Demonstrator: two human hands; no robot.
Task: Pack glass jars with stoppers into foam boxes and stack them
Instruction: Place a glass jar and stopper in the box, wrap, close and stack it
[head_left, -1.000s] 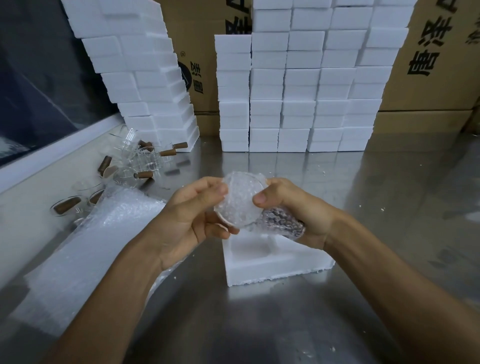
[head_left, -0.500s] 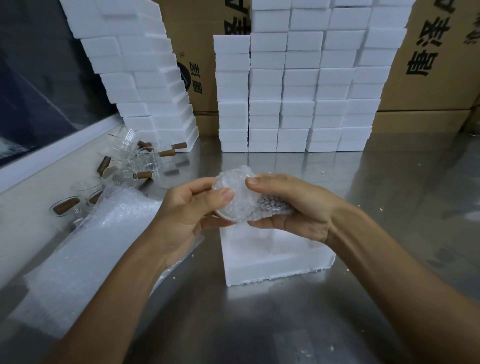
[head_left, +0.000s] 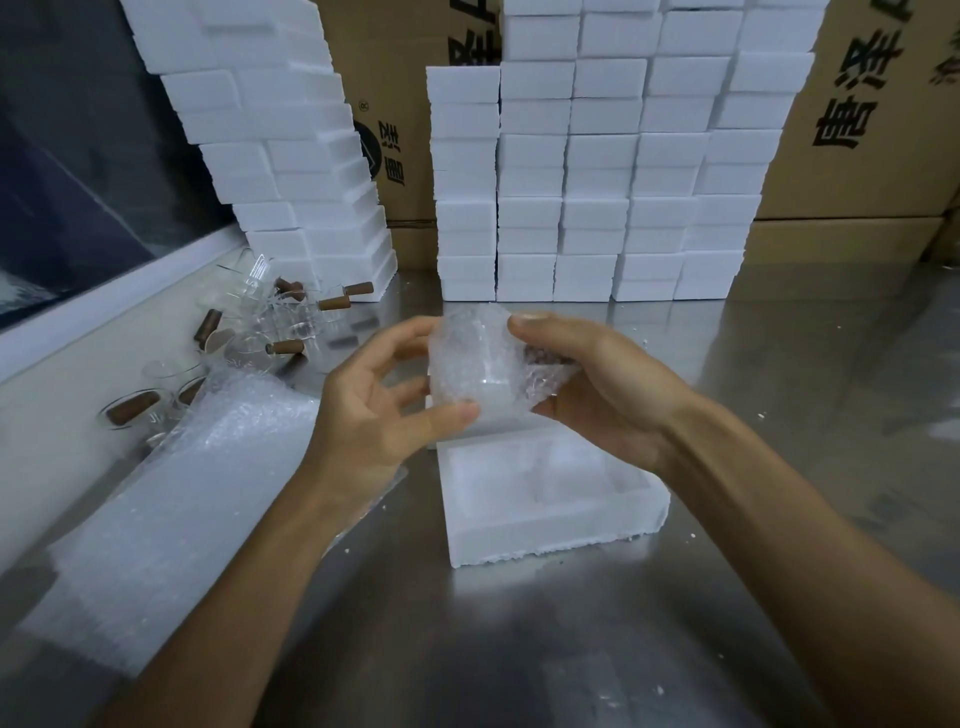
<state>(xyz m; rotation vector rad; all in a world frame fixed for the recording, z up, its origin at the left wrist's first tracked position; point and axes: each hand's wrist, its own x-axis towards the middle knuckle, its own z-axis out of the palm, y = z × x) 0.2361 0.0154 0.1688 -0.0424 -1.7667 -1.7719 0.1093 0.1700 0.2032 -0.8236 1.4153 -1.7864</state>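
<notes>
The bubble-wrapped jar (head_left: 480, 364) sits gripped in our left hand (head_left: 374, 410) and right hand (head_left: 597, 384) above the open foam box (head_left: 545, 525) at frame centre, unpacked jars (head_left: 260, 322) waiting upper left.

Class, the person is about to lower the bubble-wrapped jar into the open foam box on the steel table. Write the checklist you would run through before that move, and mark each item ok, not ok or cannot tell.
1. Clear glass jar in bubble wrap gripped by both the left hand and the right hand: ok.
2. Wrap covers the jar all round: cannot tell; the underside is hidden.
3. Stopper seated in the jar: cannot tell; a dark shape shows through the wrap near the right palm.
4. Open white foam box lies below the hands with its cavity facing up: ok.
5. Cavity free of other items: ok, as far as visible.
6. White foam lid within reach: cannot tell.
</notes>
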